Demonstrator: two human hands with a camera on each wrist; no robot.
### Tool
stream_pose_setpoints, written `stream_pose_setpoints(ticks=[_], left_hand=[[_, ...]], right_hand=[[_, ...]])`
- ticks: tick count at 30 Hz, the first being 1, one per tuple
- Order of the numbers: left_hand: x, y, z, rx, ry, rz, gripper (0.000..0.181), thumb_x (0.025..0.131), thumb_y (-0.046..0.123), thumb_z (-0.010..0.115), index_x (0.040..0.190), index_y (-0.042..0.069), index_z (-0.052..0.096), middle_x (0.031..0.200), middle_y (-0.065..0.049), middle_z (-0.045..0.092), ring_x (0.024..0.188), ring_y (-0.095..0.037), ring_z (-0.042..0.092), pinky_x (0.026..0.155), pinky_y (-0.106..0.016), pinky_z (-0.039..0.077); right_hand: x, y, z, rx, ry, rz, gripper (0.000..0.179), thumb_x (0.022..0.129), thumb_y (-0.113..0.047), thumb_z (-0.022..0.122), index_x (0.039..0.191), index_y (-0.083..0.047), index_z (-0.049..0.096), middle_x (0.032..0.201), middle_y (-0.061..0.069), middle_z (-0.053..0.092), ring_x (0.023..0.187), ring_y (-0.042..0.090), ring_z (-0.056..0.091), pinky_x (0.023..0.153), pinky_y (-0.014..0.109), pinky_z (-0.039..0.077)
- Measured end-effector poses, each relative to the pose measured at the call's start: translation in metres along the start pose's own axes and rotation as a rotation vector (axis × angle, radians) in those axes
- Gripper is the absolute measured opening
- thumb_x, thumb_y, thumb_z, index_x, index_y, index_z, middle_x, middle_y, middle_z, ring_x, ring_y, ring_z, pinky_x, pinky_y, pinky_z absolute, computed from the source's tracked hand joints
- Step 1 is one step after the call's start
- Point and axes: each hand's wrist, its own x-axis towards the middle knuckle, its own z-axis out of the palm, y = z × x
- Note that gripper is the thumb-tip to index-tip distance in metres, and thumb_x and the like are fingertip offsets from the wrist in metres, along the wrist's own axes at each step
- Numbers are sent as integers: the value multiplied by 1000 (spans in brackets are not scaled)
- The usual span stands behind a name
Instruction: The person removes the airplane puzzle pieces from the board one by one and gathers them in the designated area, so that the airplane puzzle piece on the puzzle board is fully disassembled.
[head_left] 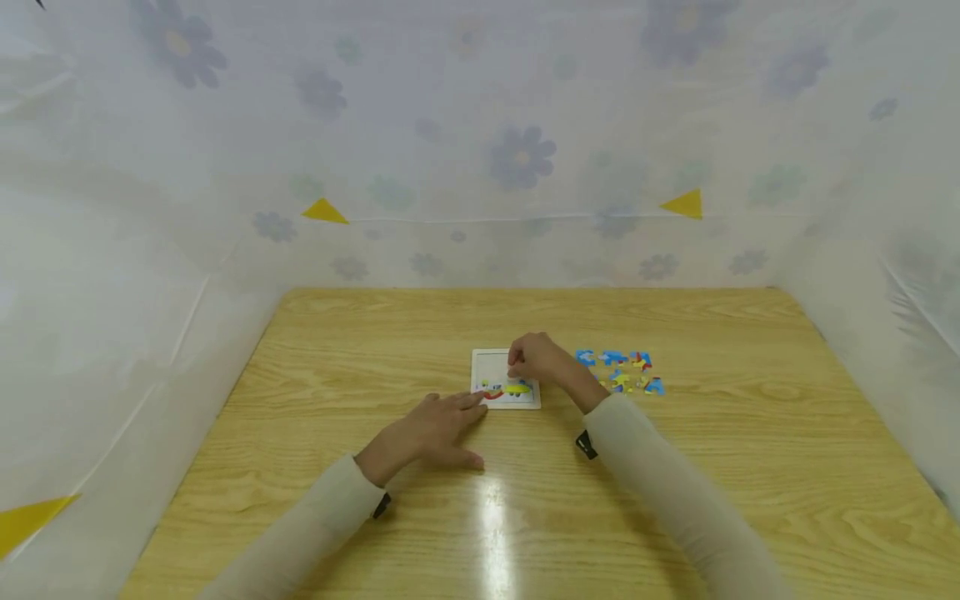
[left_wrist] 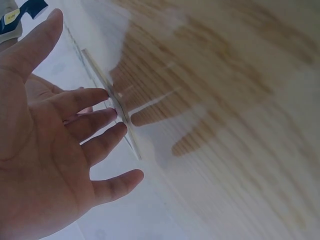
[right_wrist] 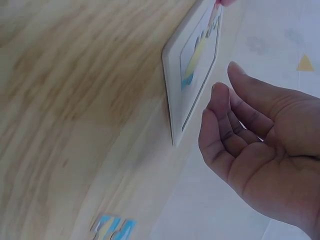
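A white-framed jigsaw board (head_left: 529, 402) lies on the table, with a few red, yellow and blue pieces set along its lower part. My left hand (head_left: 438, 429) rests at its lower left corner. The fingers of that hand are spread and fairly straight, and in the left wrist view their tips meet the board's edge (left_wrist: 102, 77). Over the upper right of the board (right_wrist: 172, 95) hovers my right hand (head_left: 542, 358). Its fingers are loosely bent, with a gap between thumb and fingertips and nothing between them in the right wrist view.
Several loose puzzle pieces (head_left: 613, 357), blue, yellow and red, lie in rows right of the board, partly behind the right wrist. The wooden table (head_left: 360, 333) is bounded by a pale flowered curtain (head_left: 450, 167) at the back and sides.
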Motion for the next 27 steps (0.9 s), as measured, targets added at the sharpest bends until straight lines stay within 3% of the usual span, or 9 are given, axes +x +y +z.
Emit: stream_pose_setpoints(ticks=[6,13,27], left_hand=[[0,-3,1,1,-1,-4,83,84,59,61,147,12,36,157,-4,27,144,-23,28,110,-56,28],[-1,-4,2,-2,9,-9,82,82,59,62,145,11,40,157,-5,28,144,-23,29,108,-58,30],[-3,-6,2,4,13,-26,82,81,60,63,145,13,40,157,-5,27,144,-22,28,107,-60,30]], right_hand=[[3,-10,8,-23,-12,-25,12,84,-13,72,92,-6,67,86,7,64,75,16,56,67,27,47],[3,-15,21,-4,-58,-27,17,81,-11,74,95,-5,66,73,4,65,59,10,58,53,21,45],[5,-19,29,-35,-62,-56,18,79,-15,77,89,-8,65,75,2,61,65,11,53,60,21,43]])
